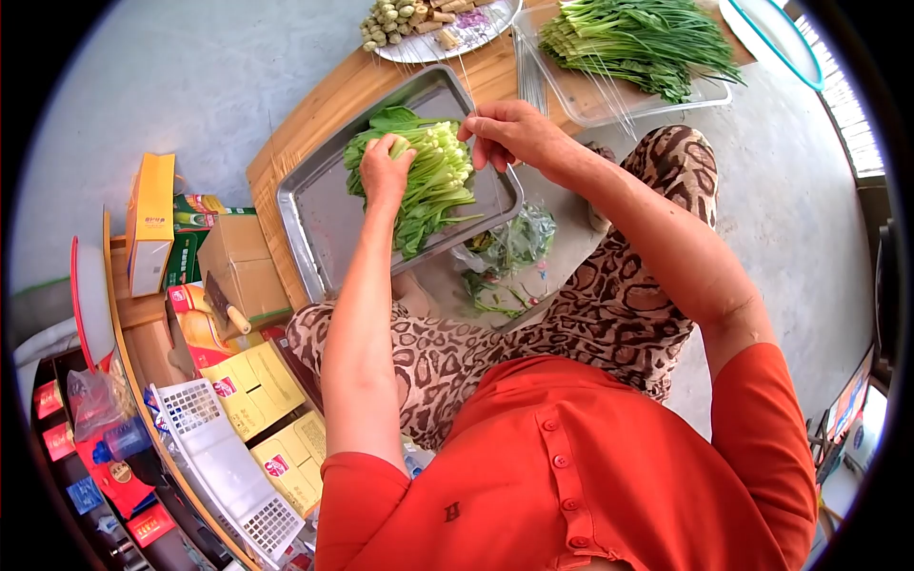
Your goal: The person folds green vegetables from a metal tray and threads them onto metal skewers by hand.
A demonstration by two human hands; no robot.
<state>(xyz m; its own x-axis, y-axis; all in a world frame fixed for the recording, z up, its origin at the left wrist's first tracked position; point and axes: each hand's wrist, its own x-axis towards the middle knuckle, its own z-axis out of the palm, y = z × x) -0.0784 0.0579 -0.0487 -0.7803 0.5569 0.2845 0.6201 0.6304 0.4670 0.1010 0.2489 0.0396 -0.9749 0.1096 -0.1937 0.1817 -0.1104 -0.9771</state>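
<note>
Wooden desk up top, and the metal tray near upper centre looks like it overhangs the edge, so leaning on that side might tip it. Leafy greens are heaped loose in there, so a careless nudge could spill some over the rim. Left hand has its grip closed on some stems, right hand has a narrow pinch on what looks like a thin skewer, and a slip could jab fingers

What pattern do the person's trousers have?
Brown blotches with dark outlines on a pale ground, like an animal print, on the trousers; the head view shows it.
</note>
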